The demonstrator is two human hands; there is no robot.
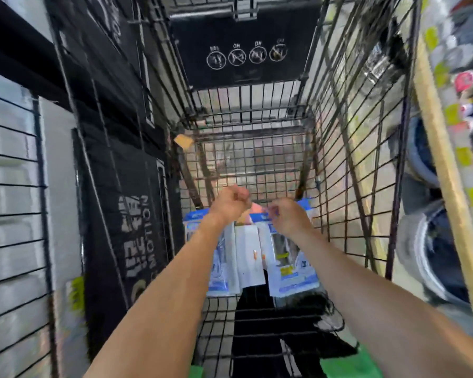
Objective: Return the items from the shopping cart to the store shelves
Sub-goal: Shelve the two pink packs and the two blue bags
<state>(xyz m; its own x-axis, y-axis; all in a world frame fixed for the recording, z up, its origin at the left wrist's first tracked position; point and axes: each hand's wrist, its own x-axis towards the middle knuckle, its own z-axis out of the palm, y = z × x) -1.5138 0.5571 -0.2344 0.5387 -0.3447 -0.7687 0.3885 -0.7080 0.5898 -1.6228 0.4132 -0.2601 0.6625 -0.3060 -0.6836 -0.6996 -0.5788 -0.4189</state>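
Both my arms reach down into a black wire shopping cart (350, 148). My left hand (231, 203) is closed on the top edge of a bunch of flat packages. My right hand (291, 216) pinches the blue top of the same bunch. The packages (250, 257) are white and blue blister packs that hang below my hands, above the cart floor. Which pack each hand grips is blurred. A dark garment (260, 323) lies under them near the cart's near end.
A black panel with white pictograms (246, 47) is on the cart's far flap. A grid-wire wall display (11, 214) and black signage (126, 214) stand left. Shelves with small goods (470, 105) and stacked tubs (432, 257) are right.
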